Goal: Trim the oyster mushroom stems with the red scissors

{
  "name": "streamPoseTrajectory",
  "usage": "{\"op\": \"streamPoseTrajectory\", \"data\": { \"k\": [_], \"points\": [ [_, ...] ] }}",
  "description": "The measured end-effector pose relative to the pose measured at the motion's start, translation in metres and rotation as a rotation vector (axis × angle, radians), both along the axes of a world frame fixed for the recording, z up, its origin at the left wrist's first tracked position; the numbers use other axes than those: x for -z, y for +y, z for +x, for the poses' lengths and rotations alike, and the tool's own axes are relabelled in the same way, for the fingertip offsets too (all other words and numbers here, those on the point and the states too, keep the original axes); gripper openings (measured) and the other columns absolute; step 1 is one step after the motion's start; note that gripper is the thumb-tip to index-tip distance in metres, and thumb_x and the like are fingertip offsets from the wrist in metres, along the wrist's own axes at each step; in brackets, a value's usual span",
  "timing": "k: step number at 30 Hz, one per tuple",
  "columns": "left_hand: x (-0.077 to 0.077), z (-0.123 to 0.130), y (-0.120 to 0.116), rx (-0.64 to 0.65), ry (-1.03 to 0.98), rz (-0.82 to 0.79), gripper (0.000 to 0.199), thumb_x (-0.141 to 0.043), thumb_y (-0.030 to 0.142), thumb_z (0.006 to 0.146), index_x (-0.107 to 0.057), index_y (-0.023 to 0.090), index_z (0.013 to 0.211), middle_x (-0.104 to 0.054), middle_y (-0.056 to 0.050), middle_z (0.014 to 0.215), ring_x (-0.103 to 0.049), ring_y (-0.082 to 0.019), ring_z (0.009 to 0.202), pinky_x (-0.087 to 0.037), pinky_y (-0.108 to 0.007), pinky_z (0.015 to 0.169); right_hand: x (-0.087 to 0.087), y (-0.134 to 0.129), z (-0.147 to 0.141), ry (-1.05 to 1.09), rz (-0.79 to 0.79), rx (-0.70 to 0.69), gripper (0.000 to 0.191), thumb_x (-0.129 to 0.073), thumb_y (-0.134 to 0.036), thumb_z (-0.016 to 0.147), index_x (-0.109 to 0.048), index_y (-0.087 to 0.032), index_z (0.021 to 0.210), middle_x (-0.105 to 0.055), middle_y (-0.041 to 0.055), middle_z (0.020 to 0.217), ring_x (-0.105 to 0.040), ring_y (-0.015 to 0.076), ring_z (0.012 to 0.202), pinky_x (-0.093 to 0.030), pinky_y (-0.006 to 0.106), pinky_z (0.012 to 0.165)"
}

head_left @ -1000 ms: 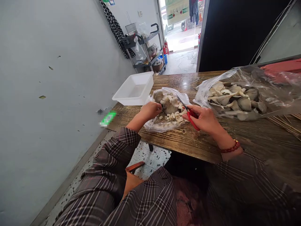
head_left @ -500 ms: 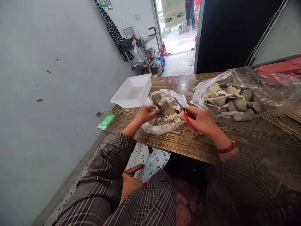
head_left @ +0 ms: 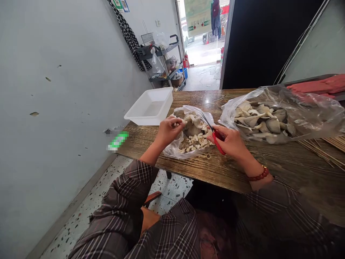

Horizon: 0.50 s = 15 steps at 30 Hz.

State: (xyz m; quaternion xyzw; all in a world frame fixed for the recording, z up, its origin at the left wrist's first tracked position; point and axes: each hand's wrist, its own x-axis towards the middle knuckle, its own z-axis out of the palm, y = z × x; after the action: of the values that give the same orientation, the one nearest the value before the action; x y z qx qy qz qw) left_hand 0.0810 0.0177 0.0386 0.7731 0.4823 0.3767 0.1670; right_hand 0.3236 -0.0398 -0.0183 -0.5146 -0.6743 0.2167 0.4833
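My right hand (head_left: 229,140) holds red-handled scissors (head_left: 217,143), their dark blades pointing up and left over an open plastic bag (head_left: 175,150). Inside that bag lie grey mushrooms (head_left: 192,130) and many small pale cut pieces (head_left: 196,142). My left hand (head_left: 169,131) is at the bag's left side, its fingers pinched together at a pale mushroom piece (head_left: 183,121), mostly hidden by the fingertips. The scissor blades do not touch my left hand.
A white plastic tub (head_left: 142,118) stands at the table's back left. To the right, a large clear bag (head_left: 229,117) holds more mushrooms (head_left: 273,125). Thin wooden sticks (head_left: 320,153) and red packages (head_left: 315,85) lie farther right. The wooden table's (head_left: 215,172) front edge is near my body.
My left hand has moved slightly up within the bag area, and a pale piece now shows at its fingertips. My right hand still holds the scissors. The view has shifted a little.
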Motion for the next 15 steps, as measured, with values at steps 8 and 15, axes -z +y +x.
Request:
{"op": "streamPoseTrajectory", "data": {
  "k": [8, 15],
  "points": [
    [0.005, 0.021, -0.029, 0.067, 0.495, 0.125, 0.019, -0.057, 0.025, 0.094, -0.075, 0.018, 0.092, -0.068, -0.009, 0.095, -0.062, -0.018, 0.081, -0.047, -0.031, 0.07, 0.0, 0.022, -0.051, 0.266, -0.011, -0.038, 0.056, -0.075, -0.04, 0.079, -0.06, -0.024, 0.13, -0.076, 0.0043, 0.097, -0.071, 0.0205, 0.088, -0.057, 0.036, 0.083],
    [0.014, 0.012, -0.032, 0.017, 0.552, 0.098, 0.026, -0.052, 0.029, 0.098, -0.075, 0.02, 0.106, -0.07, -0.011, 0.105, -0.066, -0.021, 0.088, -0.05, -0.031, 0.073, 0.007, 0.027, -0.066, 0.162, 0.048, 0.054, 0.042, -0.064, -0.03, 0.084, -0.061, -0.022, 0.125, -0.075, 0.0079, 0.104, -0.07, 0.0231, 0.093, -0.056, 0.038, 0.085]
  ]
}}
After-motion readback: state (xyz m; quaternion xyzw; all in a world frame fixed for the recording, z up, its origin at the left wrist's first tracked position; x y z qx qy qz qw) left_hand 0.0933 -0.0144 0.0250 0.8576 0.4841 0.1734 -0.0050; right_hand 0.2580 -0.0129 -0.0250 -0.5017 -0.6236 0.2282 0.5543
